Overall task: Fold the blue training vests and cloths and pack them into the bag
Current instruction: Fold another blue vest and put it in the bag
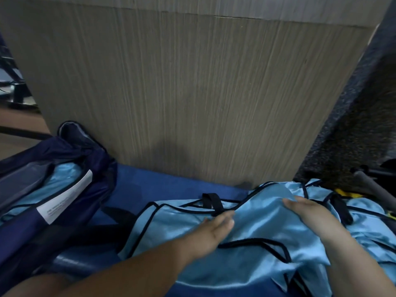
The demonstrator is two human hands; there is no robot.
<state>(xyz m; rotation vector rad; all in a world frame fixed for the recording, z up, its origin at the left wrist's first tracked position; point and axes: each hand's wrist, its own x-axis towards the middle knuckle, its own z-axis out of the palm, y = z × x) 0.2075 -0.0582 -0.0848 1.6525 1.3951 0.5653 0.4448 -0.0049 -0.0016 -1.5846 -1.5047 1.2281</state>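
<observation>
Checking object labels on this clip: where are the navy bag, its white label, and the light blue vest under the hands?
navy bag [70, 153], head view, dark upper fabric at far left.
white label [64, 198], head view, the label's middle.
light blue vest [169, 224], head view, bare fabric near its left edge.

The print on the white label [64, 197] is too blurred to read. The bag [32, 155] runs out of sight leftward, the heap of vests [368, 228] rightward.
</observation>
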